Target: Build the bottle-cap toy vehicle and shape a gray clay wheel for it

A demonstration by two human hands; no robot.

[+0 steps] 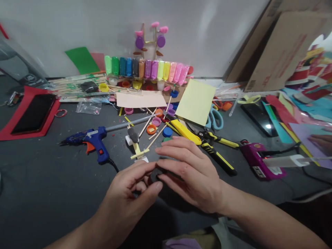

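Note:
Near the table's front, my left hand point(127, 192) pinches a small dark lump, seemingly black modelling clay point(155, 175), between thumb and fingers. My right hand point(193, 176) meets it from the other side, thumb and index fingertip closed on the same lump, its other fingers stretched above. Most of the lump is hidden by the fingers. Just beyond my hands stands a small figure point(136, 148) of yellow sticks with a crossbar, a dark oval piece on top and white bits.
A blue glue gun point(95, 136) lies left. Beyond my right hand are a yellow cutter point(185, 131), pliers point(204, 135) and a yellow paper pad point(196, 102). Clay packets point(147, 69) line the back. A purple glue gun point(259, 160) and another person's hand point(323, 141) are right.

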